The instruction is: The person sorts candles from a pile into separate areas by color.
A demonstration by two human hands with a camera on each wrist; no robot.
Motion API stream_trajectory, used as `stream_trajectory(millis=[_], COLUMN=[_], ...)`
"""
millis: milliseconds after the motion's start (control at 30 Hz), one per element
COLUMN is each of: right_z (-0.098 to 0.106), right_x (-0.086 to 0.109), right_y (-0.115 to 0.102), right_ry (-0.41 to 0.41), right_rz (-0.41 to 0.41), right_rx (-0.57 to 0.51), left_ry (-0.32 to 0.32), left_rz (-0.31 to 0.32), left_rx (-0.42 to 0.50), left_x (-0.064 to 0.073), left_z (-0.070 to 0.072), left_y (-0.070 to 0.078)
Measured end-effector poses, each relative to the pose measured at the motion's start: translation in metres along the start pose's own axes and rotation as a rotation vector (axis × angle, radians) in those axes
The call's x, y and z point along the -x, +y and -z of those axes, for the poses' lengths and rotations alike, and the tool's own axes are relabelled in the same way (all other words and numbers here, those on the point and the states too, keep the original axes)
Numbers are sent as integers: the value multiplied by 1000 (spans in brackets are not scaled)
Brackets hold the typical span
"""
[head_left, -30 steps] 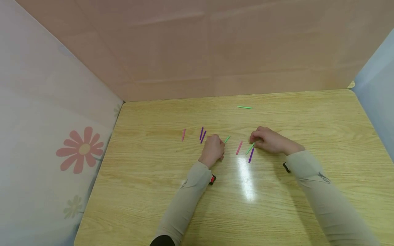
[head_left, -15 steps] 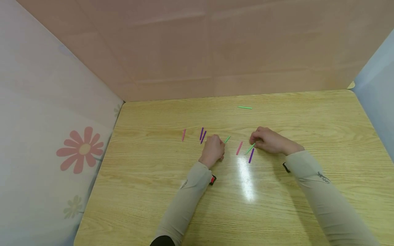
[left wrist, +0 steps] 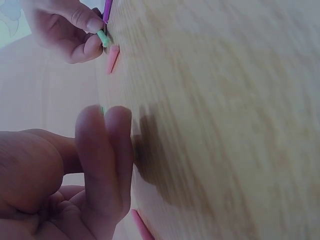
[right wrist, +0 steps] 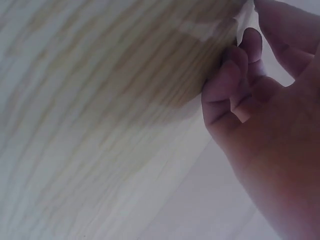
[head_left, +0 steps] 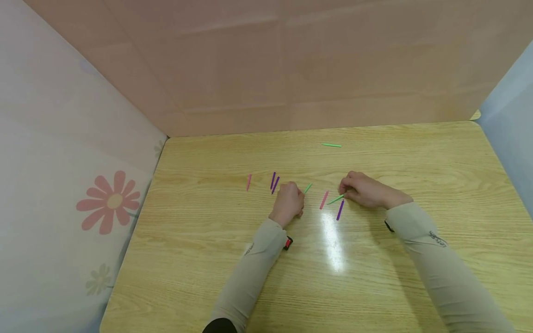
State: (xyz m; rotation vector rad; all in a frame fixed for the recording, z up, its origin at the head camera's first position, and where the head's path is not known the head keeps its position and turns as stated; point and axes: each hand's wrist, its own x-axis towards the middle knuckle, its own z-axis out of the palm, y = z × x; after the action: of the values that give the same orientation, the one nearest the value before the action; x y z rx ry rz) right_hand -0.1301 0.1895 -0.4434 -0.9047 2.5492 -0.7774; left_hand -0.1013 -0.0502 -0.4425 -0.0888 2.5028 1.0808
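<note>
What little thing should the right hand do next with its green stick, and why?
I think the right hand should lift its green stick slightly before moving it sideways: a pink stick lies close to its free end and a purple stick near its held end, so sliding might knock them.

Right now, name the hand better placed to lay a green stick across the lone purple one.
Right hand, probably: it pinches a green stick close to that purple stick, while the left hand is farther off, beyond a pink stick.
</note>
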Motion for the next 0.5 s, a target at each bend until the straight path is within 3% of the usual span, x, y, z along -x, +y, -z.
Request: stream_trajectory(millis=[333,500], right_z=[3,5], right_x=[0,-1], right_y=[4,4], right_ry=[13,45], right_rz=[15,-25], right_rx=[-25,-51], left_ry=[-3,-4], left_rz=[29,26], left_rx=[1,20], left_x=[-1,0], left_z=[0,0], left_y=[2,2])
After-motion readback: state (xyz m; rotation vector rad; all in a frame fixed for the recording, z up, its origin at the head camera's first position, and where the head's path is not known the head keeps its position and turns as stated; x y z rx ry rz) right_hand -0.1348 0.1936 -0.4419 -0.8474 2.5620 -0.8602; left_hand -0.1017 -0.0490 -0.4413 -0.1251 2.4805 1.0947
